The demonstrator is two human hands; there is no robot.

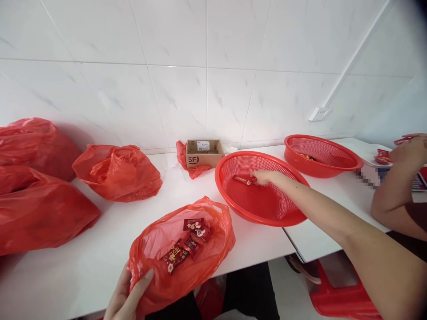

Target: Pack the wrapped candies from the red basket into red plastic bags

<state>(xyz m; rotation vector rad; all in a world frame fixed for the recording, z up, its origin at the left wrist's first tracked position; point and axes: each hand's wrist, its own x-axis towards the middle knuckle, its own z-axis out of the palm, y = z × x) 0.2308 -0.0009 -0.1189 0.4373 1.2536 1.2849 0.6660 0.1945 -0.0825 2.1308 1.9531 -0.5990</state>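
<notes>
My left hand [133, 291] pinches the near left edge of an open red plastic bag [156, 222], thumb on the inside. In the bag lie several dark red snack packets [175, 257] with printed wrappers. My right hand [262, 177] reaches into a red plastic colander basket [233, 202]. Its fingers are closed at the end of a small red snack packet [242, 180] near the basket's left inner wall. The fingertips are partly lost against the red plastic.
Tied red bags [116, 173] stand on the left of the white table [110, 235]. An open cardboard box [205, 160] sits by the tiled wall. Another red basket [320, 166] with a few items is behind right. A co-worker's arm [395, 186] is at far right, above a red stool [343, 298].
</notes>
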